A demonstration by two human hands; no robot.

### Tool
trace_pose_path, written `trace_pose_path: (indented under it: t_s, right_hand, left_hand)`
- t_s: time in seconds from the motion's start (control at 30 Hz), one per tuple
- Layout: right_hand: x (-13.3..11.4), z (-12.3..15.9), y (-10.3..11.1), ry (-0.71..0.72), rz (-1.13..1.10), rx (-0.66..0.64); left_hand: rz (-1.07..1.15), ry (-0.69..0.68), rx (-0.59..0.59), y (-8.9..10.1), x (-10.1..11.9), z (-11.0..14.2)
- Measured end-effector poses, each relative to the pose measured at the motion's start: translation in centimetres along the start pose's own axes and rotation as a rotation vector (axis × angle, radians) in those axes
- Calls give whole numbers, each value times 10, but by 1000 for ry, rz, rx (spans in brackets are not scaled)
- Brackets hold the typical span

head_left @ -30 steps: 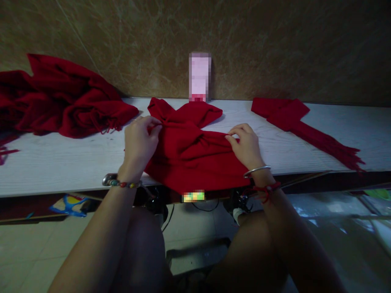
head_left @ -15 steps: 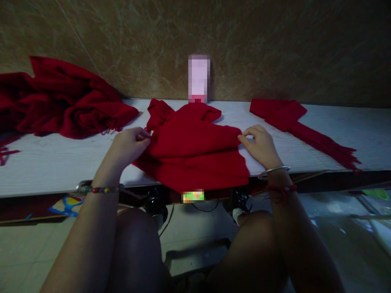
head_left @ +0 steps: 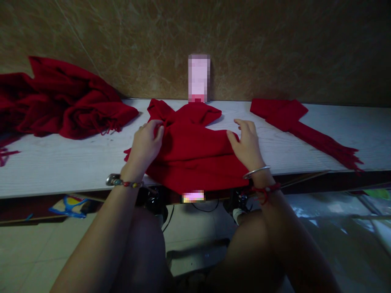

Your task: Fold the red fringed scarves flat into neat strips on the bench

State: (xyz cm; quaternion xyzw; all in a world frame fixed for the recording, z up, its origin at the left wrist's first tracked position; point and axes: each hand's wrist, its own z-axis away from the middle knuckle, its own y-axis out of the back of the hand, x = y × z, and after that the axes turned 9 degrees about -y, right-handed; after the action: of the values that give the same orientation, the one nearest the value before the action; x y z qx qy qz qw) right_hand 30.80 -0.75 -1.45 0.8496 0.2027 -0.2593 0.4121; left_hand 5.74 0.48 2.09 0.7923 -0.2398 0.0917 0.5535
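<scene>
A red scarf [head_left: 189,162] lies loosely folded in front of me, with its lower part hanging over the table's front edge. Over its left side is my left hand [head_left: 148,140], thumb and forefinger slightly apart and the other fingers mostly hidden. My right hand [head_left: 247,140] is at the scarf's upper right corner. Its thumb is spread from the bent fingers, and nothing is gripped between them. Whether either hand touches the cloth is hard to tell.
A crumpled heap of red fringed cloth [head_left: 70,101] lies on the left of the white table [head_left: 106,162]. To the right is a folded red scarf [head_left: 293,118] with a fringed end. A blurred pink-white object [head_left: 199,77] leans on the brown wall [head_left: 275,49].
Both hands have let go of the scarf's side edges and moved inward over it. The scarf's upper right edge has sunk slightly, and fringe now shows at its left.
</scene>
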Motion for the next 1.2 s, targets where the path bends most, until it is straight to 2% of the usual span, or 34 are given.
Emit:
trace_pose_path:
  t_s: [0.13,0.23,0.43,0.63,0.7,0.77,0.97,1.03,1.07,1.13,1.2]
  right_hand:
    - [6,-1,-13,-33,83,-116]
    - [11,-2,-15,-27,98,-166]
    - [7,-4,-7,-31,52,-128]
    - [-2,-3,-4,-15,-33,-79]
    - [-3,-3,-3,1,-50,-67]
    - [-3,-4,-2,14,-60,-27]
    - [-5,-4,12,72,-69,218]
    - [-10,-2,19,78,-71,251]
    - [-12,-2,22,74,-63,240]
    - [-15,-1,27,73,-32,145]
    - [-13,0,31,115,3,-56]
  left_hand:
    - [60,-21,-26,-8,6,-1]
    - [58,-43,-27,-8,9,-1]
    - [-4,-57,34,-8,5,-3]
    - [-17,-72,-61,-20,0,-3]
    - [-41,-89,-1,-21,-1,-3]
    - [-48,-98,109,-18,0,-4]
    - [-8,-75,543,6,8,2]
    - [-19,-85,590,14,10,6]
    - [-28,-87,564,17,10,7]
    - [-43,-106,424,22,6,9]
    - [-46,-162,221,26,-1,10]
